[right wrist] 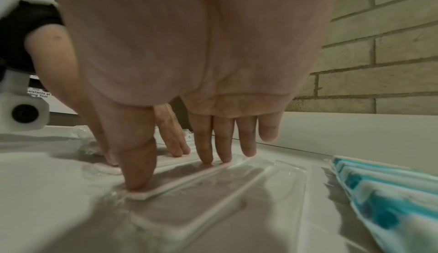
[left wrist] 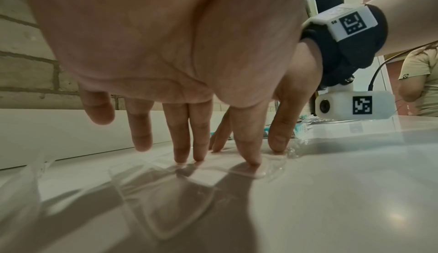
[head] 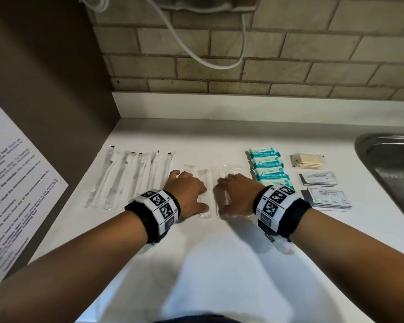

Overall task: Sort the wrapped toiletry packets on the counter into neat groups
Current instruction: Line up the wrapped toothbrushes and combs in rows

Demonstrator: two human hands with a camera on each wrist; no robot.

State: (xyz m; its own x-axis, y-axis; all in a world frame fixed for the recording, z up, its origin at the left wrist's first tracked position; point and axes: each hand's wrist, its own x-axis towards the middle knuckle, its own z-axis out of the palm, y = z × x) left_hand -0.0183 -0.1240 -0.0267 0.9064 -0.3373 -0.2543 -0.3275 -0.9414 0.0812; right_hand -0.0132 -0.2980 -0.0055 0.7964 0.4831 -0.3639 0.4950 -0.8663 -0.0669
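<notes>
Several flat clear-wrapped packets lie side by side mid-counter. My left hand and right hand lie on them, fingers straight and spread, fingertips pressing the plastic. The left wrist view shows my left hand touching a clear packet. In the right wrist view my right hand presses a packet holding a flat white strip. A row of wrapped toothbrushes lies to the left. To the right are teal wipe packs, a stick packet, toothpaste sachets and shampoo sachets.
A steel sink cuts into the counter at the far right. A brown panel with a printed notice walls the left side. Behind stands a brick wall with a hanging white cable. Bare white counter lies near me.
</notes>
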